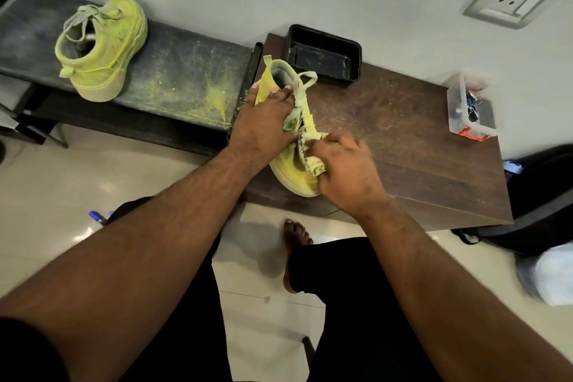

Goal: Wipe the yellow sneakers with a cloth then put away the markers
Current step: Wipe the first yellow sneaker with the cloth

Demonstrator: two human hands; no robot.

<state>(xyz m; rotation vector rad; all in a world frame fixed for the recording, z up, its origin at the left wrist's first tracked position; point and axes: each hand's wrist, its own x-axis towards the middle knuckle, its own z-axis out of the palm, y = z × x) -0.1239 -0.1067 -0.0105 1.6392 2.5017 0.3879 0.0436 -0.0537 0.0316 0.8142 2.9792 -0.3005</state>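
Benches fill the top of the scene: a dusty black bench from nine to eleven o'clock, streaked with yellow powder, and a brown bench from centre out to three o'clock, both against the wall.

One sneaker stands alone on the black bench at ten o'clock, well apart from the hands. The other sneaker lies on the brown bench at centre, toe pointing toward the person. A black tray sits just beyond its heel at twelve o'clock, and a clear box of small items at two o'clock.

The left hand lies over the ankle and laces with fingers nearly straight, pressing the shoe down, not gripping it. The right hand is curled round a bunched cloth, stained yellow, held against the toe cap. I'd say the wiping is under way on this shoe.

A blue marker lies on the floor at eight o'clock, partly hidden behind the left arm.

The sneaker looks light, with a soft upper that gives under pressure, so it would slide about unless steadied. The stiff sole or the heel looks the surest hold. The cloth is limp and needs bunching to keep a rubbing face.
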